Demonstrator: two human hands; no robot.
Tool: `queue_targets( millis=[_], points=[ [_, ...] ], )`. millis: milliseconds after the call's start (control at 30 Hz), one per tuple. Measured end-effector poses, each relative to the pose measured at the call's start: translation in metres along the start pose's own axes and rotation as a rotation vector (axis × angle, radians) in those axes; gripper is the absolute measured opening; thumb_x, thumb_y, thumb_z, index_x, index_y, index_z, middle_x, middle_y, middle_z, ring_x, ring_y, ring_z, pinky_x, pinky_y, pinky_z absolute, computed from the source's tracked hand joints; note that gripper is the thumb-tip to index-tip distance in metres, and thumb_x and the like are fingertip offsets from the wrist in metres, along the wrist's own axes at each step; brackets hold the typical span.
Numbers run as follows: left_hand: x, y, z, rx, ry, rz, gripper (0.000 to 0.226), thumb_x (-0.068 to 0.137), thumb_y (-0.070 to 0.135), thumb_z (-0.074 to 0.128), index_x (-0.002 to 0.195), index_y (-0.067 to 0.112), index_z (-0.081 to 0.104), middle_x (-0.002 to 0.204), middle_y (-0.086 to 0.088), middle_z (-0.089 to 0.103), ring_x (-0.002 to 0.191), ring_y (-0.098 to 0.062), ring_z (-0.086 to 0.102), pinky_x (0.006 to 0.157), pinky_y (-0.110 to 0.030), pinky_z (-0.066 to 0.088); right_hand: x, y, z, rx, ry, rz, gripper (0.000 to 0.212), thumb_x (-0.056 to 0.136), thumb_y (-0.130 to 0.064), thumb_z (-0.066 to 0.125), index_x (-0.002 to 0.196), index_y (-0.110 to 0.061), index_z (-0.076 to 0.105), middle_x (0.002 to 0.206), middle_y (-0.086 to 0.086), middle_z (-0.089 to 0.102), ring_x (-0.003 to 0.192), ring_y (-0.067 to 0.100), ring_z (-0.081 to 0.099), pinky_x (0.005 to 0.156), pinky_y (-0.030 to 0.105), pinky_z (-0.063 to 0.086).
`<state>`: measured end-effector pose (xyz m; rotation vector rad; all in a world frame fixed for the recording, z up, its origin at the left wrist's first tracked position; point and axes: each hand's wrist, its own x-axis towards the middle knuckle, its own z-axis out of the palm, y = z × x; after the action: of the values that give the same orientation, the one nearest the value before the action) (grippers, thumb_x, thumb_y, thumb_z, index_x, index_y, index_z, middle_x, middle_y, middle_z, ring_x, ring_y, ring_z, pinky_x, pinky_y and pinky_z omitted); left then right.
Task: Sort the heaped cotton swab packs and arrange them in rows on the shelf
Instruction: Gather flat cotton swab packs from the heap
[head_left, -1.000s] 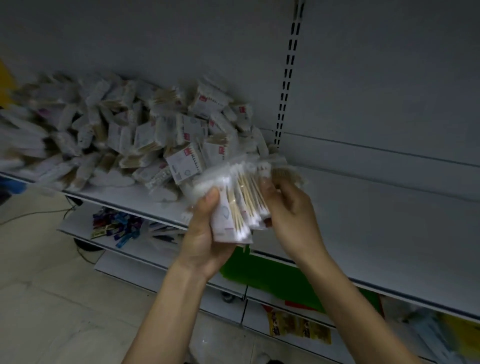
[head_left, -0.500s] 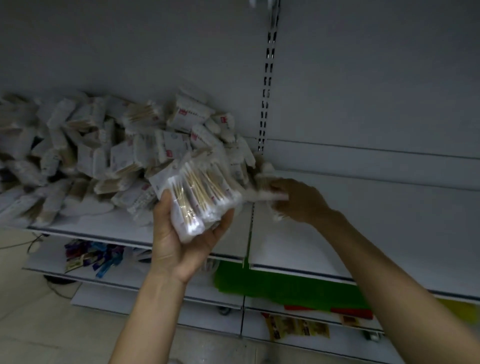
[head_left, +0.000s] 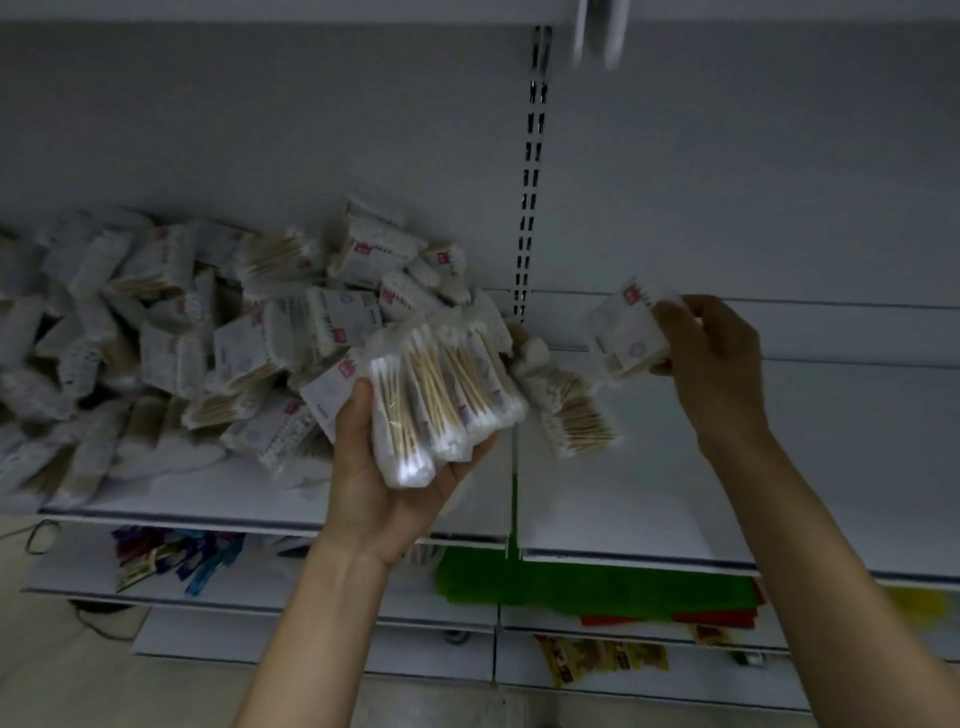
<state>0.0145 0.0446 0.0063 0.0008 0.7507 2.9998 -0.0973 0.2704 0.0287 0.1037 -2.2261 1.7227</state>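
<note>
We held a bundle (head_left: 441, 395) of packs in our left hand (head_left: 384, 488), just left of the slotted upright (head_left: 530, 208) and below its foot. The thumb curled over the near edge and the fingers cupped beneath, with several packs fanned side by side. Each was a clear film sleeve showing pale wooden sticks with white cotton tips at both ends, and some carried a small red mark on a white label.

Our right hand (head_left: 711, 364), right of the upright and over the shelf (head_left: 675, 467), pinched a single pack (head_left: 626, 335) between thumb and curled fingers. That pack faced us label side, white with a red mark at its top corner and faint grey print, and it sat tilted.

Left of the upright the heap (head_left: 182, 338) lay on the shelf against the back wall (head_left: 260, 130), its packs jumbled at every angle, some label up, some with sticks showing. A stray pack (head_left: 571, 410) lay just right of the upright's foot, at the heap's edge.

Below the upright, on a lower shelf (head_left: 311, 597), lay a green sheet (head_left: 597, 587).
</note>
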Motion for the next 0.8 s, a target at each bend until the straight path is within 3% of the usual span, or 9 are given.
queue_targets(
  millis=[67,133,267,367,467,567,700,733,800],
  points=[
    [0.003,-0.004,0.003,0.053,-0.038,0.004,0.059,0.058,0.046,0.087,0.108,0.018,0.073,0.119,-0.010,0.067,0.114,-0.028,0.062,0.095,-0.053,0.049,-0.012,-0.012,0.000,0.012,-0.023,-0.035,0.018,0.081,-0.030,0.049,0.069,-0.018,0.056,0.060,-0.008,0.054,0.058,0.009,0.051,0.057,0.027,0.041],
    [0.005,-0.020,0.013,0.147,-0.082,-0.065,0.055,0.059,0.053,0.083,0.103,0.020,0.075,0.114,-0.010,0.069,0.112,-0.028,0.063,0.105,-0.058,0.037,-0.032,-0.023,0.014,-0.089,-0.186,-0.125,0.020,0.082,-0.024,0.042,0.062,-0.024,0.047,0.063,-0.004,0.049,0.060,0.012,0.045,0.059,0.028,0.036],
    [0.003,-0.053,0.023,0.154,-0.068,-0.240,0.086,0.042,0.055,0.090,0.115,0.016,0.071,0.126,-0.016,0.063,0.117,-0.035,0.059,0.098,-0.062,0.040,-0.051,-0.015,0.035,-0.080,-0.283,-0.109,0.029,0.085,-0.024,0.037,0.058,-0.014,0.032,0.054,0.000,0.039,0.049,0.008,0.034,0.049,0.025,0.025],
    [0.000,-0.056,0.027,0.300,-0.041,-0.211,0.074,0.027,0.053,0.095,0.092,0.021,0.080,0.103,-0.007,0.074,0.097,-0.021,0.070,0.087,-0.045,0.055,-0.045,-0.004,0.026,-0.065,-0.429,0.101,0.041,0.097,-0.023,0.035,0.057,-0.015,0.033,0.053,-0.003,0.040,0.046,0.004,0.036,0.053,0.026,0.029],
    [0.001,-0.055,0.035,0.364,-0.077,-0.173,0.063,0.029,0.058,0.092,0.082,0.025,0.080,0.091,0.000,0.076,0.086,-0.014,0.072,0.073,-0.031,0.059,-0.046,-0.002,0.027,-0.107,-0.529,0.130,0.041,0.103,-0.014,0.033,0.064,-0.024,0.040,0.062,-0.011,0.045,0.049,-0.010,0.049,0.052,0.008,0.036],
    [0.004,-0.052,0.035,0.403,-0.122,-0.173,0.064,0.035,0.061,0.090,0.089,0.028,0.079,0.098,-0.001,0.075,0.091,-0.018,0.072,0.076,-0.042,0.059,-0.047,0.000,0.032,-0.103,-0.400,0.073,0.044,0.102,-0.027,0.035,0.058,-0.020,0.036,0.057,-0.003,0.043,0.047,0.004,0.042,0.054,0.025,0.031],
    [-0.001,-0.053,0.018,0.318,-0.054,-0.132,0.066,0.044,0.054,0.091,0.099,0.021,0.078,0.106,-0.009,0.073,0.098,-0.027,0.070,0.075,-0.050,0.058,-0.051,-0.001,0.043,0.025,-0.208,-0.035,0.041,0.095,-0.036,0.036,0.064,-0.012,0.048,0.059,0.000,0.050,0.054,0.010,0.046,0.055,0.029,0.035],
    [-0.004,-0.053,0.009,0.258,-0.038,-0.092,0.060,0.060,0.053,0.084,0.107,0.016,0.075,0.113,-0.014,0.070,0.104,-0.031,0.067,0.081,-0.053,0.055,-0.050,0.000,0.044,0.050,-0.178,-0.061,0.039,0.096,-0.035,0.037,0.071,-0.011,0.055,0.063,-0.002,0.054,0.058,0.007,0.050,0.059,0.028,0.040],
    [-0.008,-0.052,0.000,0.077,-0.005,-0.051,0.058,0.096,0.056,0.040,0.121,0.010,0.065,0.124,-0.019,0.062,0.117,-0.037,0.058,0.094,-0.057,0.046,-0.043,0.017,0.043,0.027,-0.138,-0.127,0.036,0.096,-0.034,0.037,0.086,-0.010,0.062,0.076,-0.002,0.061,0.071,0.007,0.056,0.065,0.026,0.044]
  ],
)
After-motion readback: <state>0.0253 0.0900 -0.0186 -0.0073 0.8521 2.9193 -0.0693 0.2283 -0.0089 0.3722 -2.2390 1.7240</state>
